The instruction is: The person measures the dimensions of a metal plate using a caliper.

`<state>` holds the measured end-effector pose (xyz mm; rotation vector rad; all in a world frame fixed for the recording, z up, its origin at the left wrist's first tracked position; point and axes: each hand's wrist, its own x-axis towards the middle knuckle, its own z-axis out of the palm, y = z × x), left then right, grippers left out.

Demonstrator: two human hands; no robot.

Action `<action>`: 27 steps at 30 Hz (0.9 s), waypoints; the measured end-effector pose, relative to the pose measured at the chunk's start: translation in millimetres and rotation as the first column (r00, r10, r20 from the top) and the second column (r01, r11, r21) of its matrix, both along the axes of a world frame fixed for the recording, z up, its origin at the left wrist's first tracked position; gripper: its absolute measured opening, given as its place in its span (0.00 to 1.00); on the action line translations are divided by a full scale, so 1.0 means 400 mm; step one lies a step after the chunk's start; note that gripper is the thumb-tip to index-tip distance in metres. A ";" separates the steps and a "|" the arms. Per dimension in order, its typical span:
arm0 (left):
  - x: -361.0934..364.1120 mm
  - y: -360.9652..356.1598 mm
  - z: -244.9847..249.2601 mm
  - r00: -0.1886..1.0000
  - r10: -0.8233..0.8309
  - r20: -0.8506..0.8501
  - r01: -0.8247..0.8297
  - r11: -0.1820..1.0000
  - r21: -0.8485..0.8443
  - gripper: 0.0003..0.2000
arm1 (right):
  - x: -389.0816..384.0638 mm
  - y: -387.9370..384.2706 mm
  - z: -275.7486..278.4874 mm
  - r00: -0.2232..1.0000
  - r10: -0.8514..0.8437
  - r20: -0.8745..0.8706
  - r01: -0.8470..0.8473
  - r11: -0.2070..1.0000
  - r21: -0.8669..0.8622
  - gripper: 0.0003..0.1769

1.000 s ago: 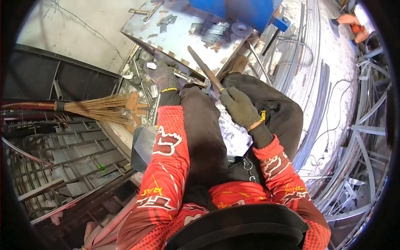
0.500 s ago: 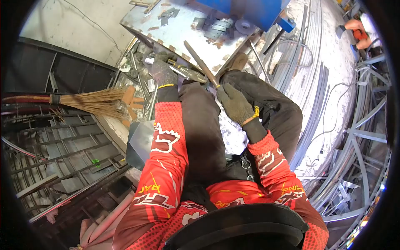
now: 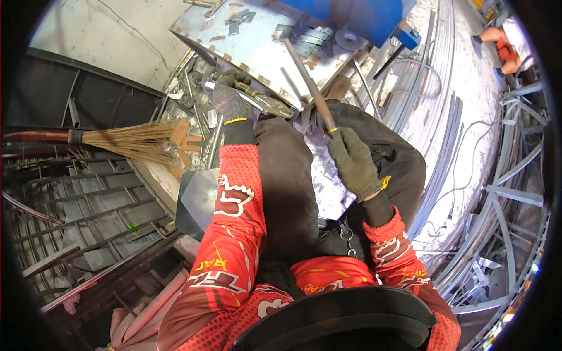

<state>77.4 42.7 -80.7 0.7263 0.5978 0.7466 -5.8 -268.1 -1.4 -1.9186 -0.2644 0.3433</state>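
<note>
My right hand point(image 3: 354, 161), in a dark work glove with a yellow cuff edge, is closed round the lower end of a long brown rod point(image 3: 307, 79). The rod slants up and away over the worktable's near edge. My left hand point(image 3: 232, 100), gloved too, is closed at a silver metal bar-like tool point(image 3: 252, 100) beyond my left knee; its exact kind is partly hidden by the glove. Loose metal bits lie beside that hand. My bent legs point(image 3: 284, 169) are between my two arms.
A low metal table point(image 3: 269, 61) bears flat metal pieces and a grinding disc point(image 3: 349, 39). A straw broom point(image 3: 132, 145) lies at left, near a steel grid point(image 3: 88, 216). Long metal bars point(image 3: 436, 152) and bent frames point(image 3: 509, 228) are at right. Another person point(image 3: 504, 50) is far right.
My right hand has drawn back toward me and to the right, and the rod has lifted and swung right with it. My left hand stays almost in place.
</note>
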 end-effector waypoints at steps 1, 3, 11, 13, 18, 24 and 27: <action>-0.003 -0.004 0.001 1.000 0.000 -0.003 0.000 1.000 -0.002 0.11 | 0.007 -0.012 -0.029 0.998 0.002 0.055 0.001 0.999 -0.046 0.16; -0.004 -0.026 0.033 0.987 0.082 -0.136 -0.065 0.990 0.124 0.10 | -0.001 -0.027 -0.049 0.998 0.003 -0.061 -0.006 0.999 -0.046 0.16; -0.007 -0.014 -0.002 0.998 -0.058 -0.017 0.060 0.986 0.155 0.10 | -0.061 0.012 -0.087 0.987 0.153 -0.052 -0.159 0.977 -0.141 0.18; -0.004 -0.014 -0.008 0.997 -0.064 -0.040 0.071 0.972 0.222 0.10 | -0.042 0.039 -0.093 0.989 0.140 -0.053 -0.148 0.968 -0.205 0.15; 0.004 -0.012 -0.011 0.999 -0.024 0.036 0.021 0.997 0.073 0.10 | 0.020 0.084 -0.198 0.860 0.251 0.444 -0.150 0.956 -0.251 0.14; 0.008 -0.021 0.005 0.998 0.058 -0.014 -0.057 0.996 0.065 0.08 | -0.088 -0.020 -0.119 0.949 0.252 0.188 -0.194 0.939 -0.283 0.13; -0.012 0.011 0.042 0.992 0.059 0.109 -0.049 0.994 -0.097 0.24 | -0.132 -0.060 -0.087 0.952 0.015 -0.306 -0.037 0.997 -0.065 0.15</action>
